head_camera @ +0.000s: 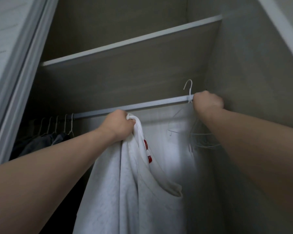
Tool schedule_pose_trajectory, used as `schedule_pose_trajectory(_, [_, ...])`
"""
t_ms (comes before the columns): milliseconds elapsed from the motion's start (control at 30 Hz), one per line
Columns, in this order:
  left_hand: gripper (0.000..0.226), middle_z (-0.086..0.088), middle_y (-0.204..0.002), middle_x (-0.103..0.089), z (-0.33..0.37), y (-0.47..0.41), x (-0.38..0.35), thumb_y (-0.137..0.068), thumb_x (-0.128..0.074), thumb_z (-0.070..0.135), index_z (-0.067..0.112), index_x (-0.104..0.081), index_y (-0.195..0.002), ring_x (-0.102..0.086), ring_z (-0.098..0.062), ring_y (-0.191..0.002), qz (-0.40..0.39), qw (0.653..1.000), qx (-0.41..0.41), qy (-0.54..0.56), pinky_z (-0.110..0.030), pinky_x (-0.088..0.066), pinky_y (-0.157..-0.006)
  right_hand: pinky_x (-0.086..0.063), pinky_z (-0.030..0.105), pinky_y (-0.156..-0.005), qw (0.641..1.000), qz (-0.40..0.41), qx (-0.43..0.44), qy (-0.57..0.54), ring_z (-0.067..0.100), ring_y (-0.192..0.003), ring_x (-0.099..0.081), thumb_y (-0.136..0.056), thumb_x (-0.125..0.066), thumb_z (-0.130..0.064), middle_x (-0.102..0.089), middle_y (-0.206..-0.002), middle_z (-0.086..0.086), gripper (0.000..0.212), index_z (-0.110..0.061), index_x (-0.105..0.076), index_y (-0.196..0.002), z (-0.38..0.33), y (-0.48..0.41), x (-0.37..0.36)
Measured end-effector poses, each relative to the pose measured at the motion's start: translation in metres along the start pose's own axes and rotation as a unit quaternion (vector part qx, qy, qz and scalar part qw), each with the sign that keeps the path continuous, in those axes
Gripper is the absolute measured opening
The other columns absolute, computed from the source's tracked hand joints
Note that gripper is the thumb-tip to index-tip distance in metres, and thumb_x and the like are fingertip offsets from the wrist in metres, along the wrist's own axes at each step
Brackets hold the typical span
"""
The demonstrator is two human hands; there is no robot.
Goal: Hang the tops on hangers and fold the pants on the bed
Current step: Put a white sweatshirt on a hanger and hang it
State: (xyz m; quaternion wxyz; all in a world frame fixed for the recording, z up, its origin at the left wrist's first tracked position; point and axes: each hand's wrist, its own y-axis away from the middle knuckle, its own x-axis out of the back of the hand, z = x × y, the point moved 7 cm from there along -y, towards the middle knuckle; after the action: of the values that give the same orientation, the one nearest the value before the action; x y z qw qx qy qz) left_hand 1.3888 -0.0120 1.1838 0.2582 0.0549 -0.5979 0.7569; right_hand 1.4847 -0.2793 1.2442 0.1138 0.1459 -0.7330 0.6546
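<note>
Closet interior, with the rod (156, 103) crossing mid-frame. At centre the left hand (118, 123) clutches the bunched white top (134, 174), which dangles below the rod. Right of centre, the right hand (207, 102) is fisted round white wire hangers (200, 137). These look tangled, so pulling one free could snag or drop the others.

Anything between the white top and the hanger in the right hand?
Nothing visible. The left hand holds the white top by the rail; the right hand grips a hanger further right, with open space between. Dark clothes hang far left.
</note>
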Motion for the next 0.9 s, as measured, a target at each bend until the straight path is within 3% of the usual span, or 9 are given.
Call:
schedule_pose_trajectory(100, [0.027, -0.011, -0.085, -0.066, 0.007, 0.007, 0.013, -0.097, -0.056, 0.024, 0.001, -0.066, -0.089, -0.063, -0.032, -0.09, 0.01, 1.0, 0.001, 0.01, -0.03, -0.035, -0.066, -0.043, 0.035, -0.077, 0.999, -0.013, -0.017, -0.049, 0.037, -0.114, -0.063, -0.091, -0.051, -0.005, -0.065, -0.123, 0.015, 0.033, -0.008, -0.064, -0.121, -0.001, 0.011, 0.021])
schedule_pose_trajectory(200, [0.027, -0.012, -0.088, -0.067, 0.018, 0.014, 0.033, -0.097, -0.057, 0.026, 0.002, -0.066, -0.09, -0.063, -0.032, -0.091, 0.021, 1.0, -0.003, 0.019, -0.031, -0.038, -0.068, -0.049, 0.038, -0.085, 0.983, -0.065, -0.064, -0.159, 0.039, -0.113, -0.062, -0.089, -0.055, -0.006, -0.064, -0.122, 0.02, 0.033, -0.004, -0.063, -0.121, 0.001, 0.024, 0.04])
schedule_pose_trajectory(267, [0.025, -0.01, -0.087, -0.066, 0.025, 0.021, 0.048, -0.097, -0.057, 0.027, 0.005, -0.066, -0.089, -0.062, -0.032, -0.092, 0.025, 0.999, -0.006, 0.025, -0.03, -0.038, -0.07, -0.051, 0.036, -0.074, 0.965, -0.111, -0.079, -0.223, 0.037, -0.094, -0.067, -0.09, -0.054, -0.003, -0.068, -0.1, 0.022, 0.025, 0.003, -0.065, -0.112, -0.001, 0.034, 0.054])
schedule_pose_trajectory(333, [0.025, -0.006, -0.08, -0.061, 0.033, 0.032, 0.064, -0.097, -0.057, 0.027, 0.007, -0.063, -0.084, -0.061, -0.033, -0.091, 0.031, 0.999, -0.009, 0.029, -0.03, -0.035, -0.069, -0.046, 0.03, -0.052, 0.943, -0.147, -0.091, -0.285, 0.029, -0.059, -0.06, -0.092, -0.048, 0.001, -0.06, -0.067, 0.019, 0.017, 0.005, -0.064, -0.09, -0.002, 0.048, 0.07])
schedule_pose_trajectory(400, [0.025, -0.005, -0.08, -0.061, 0.04, 0.046, 0.081, -0.098, -0.057, 0.027, 0.006, -0.064, -0.086, -0.061, -0.032, -0.09, 0.033, 0.999, -0.01, 0.031, -0.032, -0.038, -0.069, -0.033, 0.019, -0.041, 0.89, -0.182, -0.122, -0.399, 0.02, -0.045, -0.044, -0.095, -0.042, 0.0, -0.052, -0.06, 0.015, 0.023, 0.0, -0.056, -0.077, -0.001, 0.069, 0.083])
schedule_pose_trajectory(467, [0.026, -0.01, -0.088, -0.066, 0.046, 0.06, 0.097, -0.099, -0.055, 0.028, 0.004, -0.067, -0.095, -0.062, -0.032, -0.091, 0.032, 0.999, -0.012, 0.041, -0.036, -0.048, -0.075, -0.025, 0.012, -0.037, 0.824, -0.203, -0.154, -0.505, 0.015, -0.044, -0.036, -0.098, -0.038, -0.002, -0.047, -0.062, 0.011, 0.021, -0.007, -0.049, -0.08, 0.002, 0.094, 0.099])
schedule_pose_trajectory(567, [0.028, -0.011, -0.09, -0.067, 0.054, 0.083, 0.12, -0.099, -0.054, 0.028, 0.005, -0.068, -0.097, -0.063, -0.031, -0.09, 0.04, 0.997, -0.02, 0.055, -0.04, -0.052, -0.081, -0.019, 0.013, -0.038, 0.75, -0.202, -0.182, -0.602, 0.011, -0.037, -0.031, -0.098, -0.039, -0.004, -0.043, -0.063, 0.007, 0.015, -0.012, -0.048, -0.09, 0.018, 0.135, 0.13])
schedule_pose_trajectory(700, [0.027, -0.008, -0.083, -0.065, 0.062, 0.114, 0.139, -0.099, -0.054, 0.029, 0.006, -0.067, -0.092, -0.062, -0.026, -0.081, 0.048, 0.995, -0.023, 0.08, -0.038, -0.049, -0.074, -0.017, 0.011, -0.037, 0.668, -0.146, -0.222, -0.695, 0.008, -0.03, -0.027, -0.096, -0.044, -0.003, -0.039, -0.054, 0.002, 0.023, -0.017, -0.047, -0.078, 0.055, 0.188, 0.173])
schedule_pose_trajectory(900, [0.029, -0.005, -0.073, -0.065, 0.086, 0.149, 0.148, -0.097, -0.057, 0.033, 0.01, -0.067, -0.082, -0.064, -0.027, -0.076, 0.006, 0.997, -0.014, 0.075, -0.035, -0.053, -0.072, -0.021, 0.016, -0.039, 0.682, -0.111, -0.222, -0.688, 0.013, -0.035, -0.031, -0.097, -0.059, -0.02, -0.042, -0.056, 0.005, 0.019, -0.015, -0.049, -0.081, 0.086, 0.23, 0.211])
